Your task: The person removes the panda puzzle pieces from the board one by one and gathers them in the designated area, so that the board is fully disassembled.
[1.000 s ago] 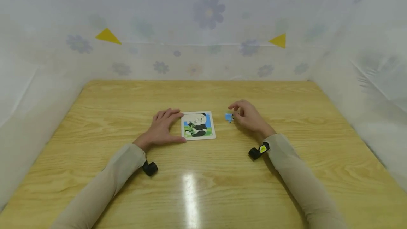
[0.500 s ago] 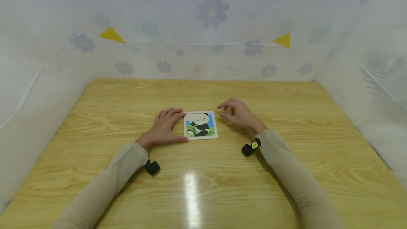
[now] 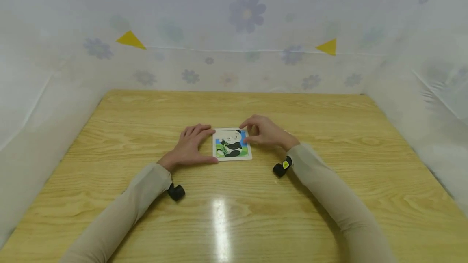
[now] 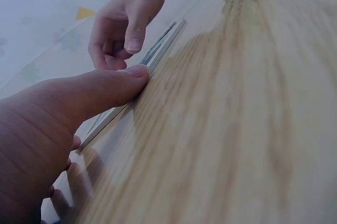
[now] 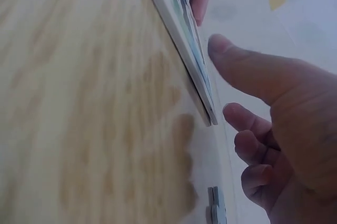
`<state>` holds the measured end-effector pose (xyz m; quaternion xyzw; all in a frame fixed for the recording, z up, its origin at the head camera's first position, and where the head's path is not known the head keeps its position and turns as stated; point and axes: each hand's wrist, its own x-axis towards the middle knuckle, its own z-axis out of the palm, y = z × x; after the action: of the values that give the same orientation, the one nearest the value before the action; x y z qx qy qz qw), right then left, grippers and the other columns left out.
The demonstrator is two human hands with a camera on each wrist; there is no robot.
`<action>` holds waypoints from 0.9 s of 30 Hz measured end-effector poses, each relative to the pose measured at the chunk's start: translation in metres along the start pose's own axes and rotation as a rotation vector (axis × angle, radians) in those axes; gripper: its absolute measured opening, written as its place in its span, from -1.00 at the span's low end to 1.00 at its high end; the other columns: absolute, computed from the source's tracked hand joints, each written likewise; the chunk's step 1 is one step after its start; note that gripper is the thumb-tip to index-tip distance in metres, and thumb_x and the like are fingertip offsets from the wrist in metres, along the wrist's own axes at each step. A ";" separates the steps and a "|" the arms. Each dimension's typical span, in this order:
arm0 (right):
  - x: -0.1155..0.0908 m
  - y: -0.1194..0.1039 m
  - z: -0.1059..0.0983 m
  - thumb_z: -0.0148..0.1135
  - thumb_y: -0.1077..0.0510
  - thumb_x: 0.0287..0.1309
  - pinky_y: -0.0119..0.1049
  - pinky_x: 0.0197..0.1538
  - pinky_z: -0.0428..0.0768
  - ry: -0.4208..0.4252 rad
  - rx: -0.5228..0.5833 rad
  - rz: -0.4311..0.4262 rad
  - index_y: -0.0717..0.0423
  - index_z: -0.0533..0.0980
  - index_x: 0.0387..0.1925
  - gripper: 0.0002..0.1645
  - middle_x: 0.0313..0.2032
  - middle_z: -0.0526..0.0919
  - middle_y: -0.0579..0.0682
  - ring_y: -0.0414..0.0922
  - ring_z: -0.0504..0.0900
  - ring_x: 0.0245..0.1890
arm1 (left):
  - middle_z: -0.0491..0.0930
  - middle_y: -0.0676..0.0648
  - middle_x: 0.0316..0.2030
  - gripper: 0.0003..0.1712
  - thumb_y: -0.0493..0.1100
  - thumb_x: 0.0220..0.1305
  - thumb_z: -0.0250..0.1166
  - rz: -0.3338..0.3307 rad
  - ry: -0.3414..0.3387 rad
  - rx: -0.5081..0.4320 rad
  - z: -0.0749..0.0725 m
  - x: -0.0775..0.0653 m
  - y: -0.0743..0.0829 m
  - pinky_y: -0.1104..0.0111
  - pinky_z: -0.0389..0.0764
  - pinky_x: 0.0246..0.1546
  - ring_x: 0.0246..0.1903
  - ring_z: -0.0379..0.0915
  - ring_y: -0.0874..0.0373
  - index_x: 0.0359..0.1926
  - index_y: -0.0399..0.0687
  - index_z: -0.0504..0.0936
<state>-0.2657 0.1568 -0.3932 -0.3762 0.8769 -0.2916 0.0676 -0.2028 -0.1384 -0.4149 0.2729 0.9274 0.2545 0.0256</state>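
A square panda jigsaw puzzle [image 3: 232,149] in a white frame lies flat on the wooden table; its upper left area is pale. My left hand [image 3: 188,147] holds its left side, thumb along the near edge and index finger at the far left corner. Over the puzzle's right side hovers my right hand [image 3: 265,132], thumb and index finger apart and the other fingers loosely bent. No piece shows between those fingers in the right wrist view. Behind this hand, a small jigsaw piece [image 5: 217,207] lies on the table, mostly hidden by the wrist in the head view.
The wood-grain table [image 3: 234,194] reaches back to a pale flower-patterned sheet [image 3: 204,23], which also hangs at both sides. Two yellow triangles [image 3: 131,40] mark the back sheet. A black wrist camera [image 3: 281,169] sits on the right wrist, another wrist camera [image 3: 176,192] on the left.
My right hand has moved left, from beside the blue jigsaw piece to over the puzzle's right edge, leaving the piece behind on the table. My left hand keeps its hold on the puzzle.
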 end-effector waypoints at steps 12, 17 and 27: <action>0.013 -0.006 -0.002 0.42 0.09 0.08 -0.29 -0.23 0.49 -0.127 0.026 0.069 0.02 0.54 0.08 -0.51 -0.28 0.57 -0.05 -0.16 0.45 -0.39 | 0.12 -0.10 0.42 0.10 0.36 -0.07 0.40 -0.005 0.004 0.002 0.000 0.000 0.000 -0.11 -0.14 0.34 0.36 -0.03 -0.13 0.43 0.00 0.25; 0.023 -0.010 -0.008 0.43 0.15 0.06 -0.31 -0.26 0.48 -0.222 0.053 0.065 0.06 0.53 0.09 -0.49 -0.30 0.58 -0.01 -0.17 0.44 -0.45 | 0.12 -0.10 0.43 0.10 0.36 -0.07 0.40 -0.013 0.002 0.003 -0.001 0.000 -0.001 -0.11 -0.14 0.34 0.37 -0.04 -0.13 0.43 0.00 0.24; 0.041 -0.003 -0.016 0.47 0.16 0.01 -0.34 -0.31 0.43 -0.373 0.084 0.042 0.05 0.54 -0.03 -0.56 -0.43 0.50 -0.05 -0.18 0.39 -0.48 | 0.11 -0.10 0.44 0.10 0.36 -0.06 0.40 -0.011 -0.005 -0.001 -0.001 0.000 0.000 -0.11 -0.16 0.36 0.39 -0.07 -0.13 0.43 0.01 0.23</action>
<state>-0.2983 0.1343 -0.3744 -0.4023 0.8438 -0.2517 0.2505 -0.2028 -0.1390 -0.4143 0.2686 0.9286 0.2542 0.0294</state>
